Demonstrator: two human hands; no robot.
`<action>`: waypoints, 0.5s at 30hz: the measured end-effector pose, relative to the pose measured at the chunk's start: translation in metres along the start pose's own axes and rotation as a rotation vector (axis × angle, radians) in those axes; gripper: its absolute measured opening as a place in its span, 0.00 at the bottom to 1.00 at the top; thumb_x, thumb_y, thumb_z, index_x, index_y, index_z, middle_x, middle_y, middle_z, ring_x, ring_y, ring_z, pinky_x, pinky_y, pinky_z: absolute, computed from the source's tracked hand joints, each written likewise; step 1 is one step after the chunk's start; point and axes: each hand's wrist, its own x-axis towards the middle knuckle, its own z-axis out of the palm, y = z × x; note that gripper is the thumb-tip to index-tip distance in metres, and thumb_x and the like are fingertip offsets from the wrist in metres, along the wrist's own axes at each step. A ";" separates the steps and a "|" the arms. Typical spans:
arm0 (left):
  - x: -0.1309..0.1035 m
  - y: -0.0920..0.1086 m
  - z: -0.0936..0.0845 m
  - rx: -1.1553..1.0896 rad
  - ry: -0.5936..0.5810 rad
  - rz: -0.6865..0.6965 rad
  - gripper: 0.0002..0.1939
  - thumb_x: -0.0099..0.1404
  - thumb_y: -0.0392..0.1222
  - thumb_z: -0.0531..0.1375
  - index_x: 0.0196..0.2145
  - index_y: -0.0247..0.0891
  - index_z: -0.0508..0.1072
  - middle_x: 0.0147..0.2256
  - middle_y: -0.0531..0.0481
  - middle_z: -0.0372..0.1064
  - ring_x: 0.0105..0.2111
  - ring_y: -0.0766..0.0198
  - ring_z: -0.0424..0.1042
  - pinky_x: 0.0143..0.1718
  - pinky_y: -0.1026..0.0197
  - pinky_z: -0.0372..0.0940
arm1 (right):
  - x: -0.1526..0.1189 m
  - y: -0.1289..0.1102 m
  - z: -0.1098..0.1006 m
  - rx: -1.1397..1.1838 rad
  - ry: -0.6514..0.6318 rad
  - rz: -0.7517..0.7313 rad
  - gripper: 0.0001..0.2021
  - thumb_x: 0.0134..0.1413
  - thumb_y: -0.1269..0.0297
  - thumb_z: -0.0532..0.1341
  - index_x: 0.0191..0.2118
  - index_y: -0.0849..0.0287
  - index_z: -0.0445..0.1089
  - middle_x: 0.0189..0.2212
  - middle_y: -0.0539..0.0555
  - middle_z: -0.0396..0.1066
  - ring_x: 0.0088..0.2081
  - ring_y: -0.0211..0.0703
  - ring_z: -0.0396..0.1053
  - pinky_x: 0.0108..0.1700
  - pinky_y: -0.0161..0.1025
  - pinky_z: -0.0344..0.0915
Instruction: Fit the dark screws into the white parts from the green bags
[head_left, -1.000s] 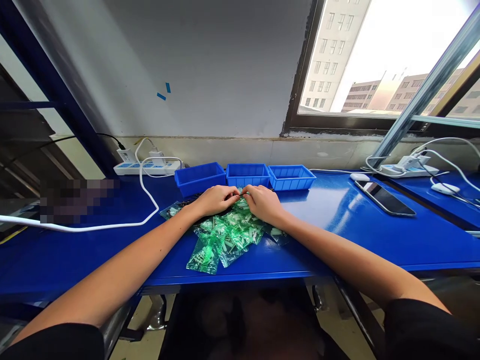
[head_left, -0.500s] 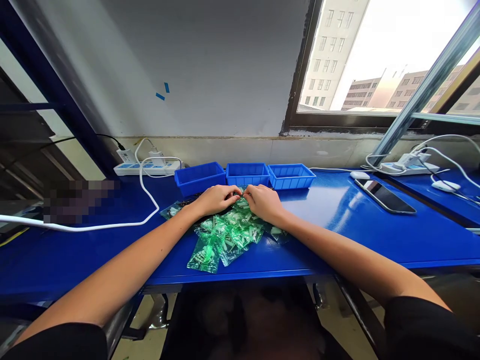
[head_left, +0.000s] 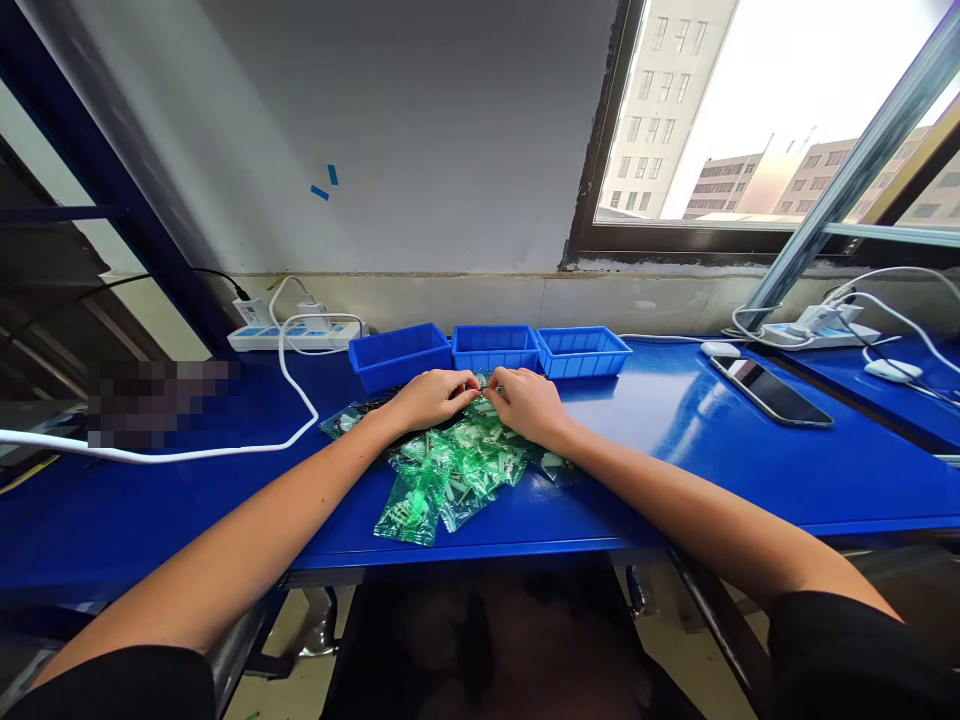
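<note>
Several clear green plastic packets (head_left: 457, 465) with small white parts and thin metal-looking pieces inside lie in a heap on the blue table. At the far side of the heap, my left hand (head_left: 435, 398) has thumb and fingers pinched together. My right hand (head_left: 526, 405) pinches close beside it, fingertips only a small gap away. Between them shows the top of a green packet (head_left: 482, 388), which both hands seem to grip; the fingers partly hide it. One packet (head_left: 411, 510) hangs out of the heap toward the front edge.
Three blue bins, left (head_left: 397, 358), middle (head_left: 495, 348) and right (head_left: 585, 352), stand in a row behind my hands. A phone (head_left: 772, 390) lies to the right. A white cable (head_left: 292, 435) crosses the left side from a power strip (head_left: 262, 338).
My hands hold nearly the same place over the heap. The fingertips have shifted slightly, with a little more of a gap between them. The packets, bins and phone stay put.
</note>
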 end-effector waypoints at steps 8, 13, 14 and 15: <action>0.001 0.000 0.000 -0.009 -0.003 0.005 0.17 0.63 0.49 0.49 0.38 0.38 0.72 0.24 0.52 0.70 0.24 0.64 0.66 0.27 0.64 0.54 | 0.000 0.000 -0.001 -0.011 -0.009 -0.024 0.11 0.63 0.66 0.50 0.43 0.56 0.69 0.38 0.55 0.73 0.43 0.45 0.68 0.35 0.35 0.59; 0.000 -0.001 0.000 -0.013 0.001 0.018 0.17 0.63 0.50 0.49 0.39 0.38 0.72 0.24 0.52 0.70 0.24 0.64 0.66 0.26 0.65 0.54 | 0.000 -0.001 -0.002 -0.016 -0.021 0.002 0.11 0.63 0.65 0.50 0.44 0.55 0.69 0.38 0.55 0.73 0.43 0.46 0.68 0.35 0.35 0.59; 0.000 -0.001 0.000 -0.011 0.001 0.020 0.17 0.63 0.50 0.49 0.40 0.38 0.72 0.24 0.52 0.70 0.24 0.64 0.67 0.26 0.65 0.54 | 0.000 -0.001 -0.002 -0.016 -0.022 0.003 0.11 0.63 0.64 0.50 0.44 0.55 0.68 0.38 0.55 0.73 0.43 0.46 0.68 0.35 0.35 0.59; 0.000 -0.002 0.000 -0.008 0.001 0.022 0.17 0.63 0.49 0.49 0.40 0.38 0.72 0.24 0.52 0.70 0.24 0.64 0.67 0.26 0.65 0.54 | 0.000 -0.001 -0.002 -0.015 -0.022 0.004 0.11 0.63 0.64 0.50 0.44 0.55 0.68 0.38 0.55 0.73 0.43 0.46 0.68 0.35 0.35 0.59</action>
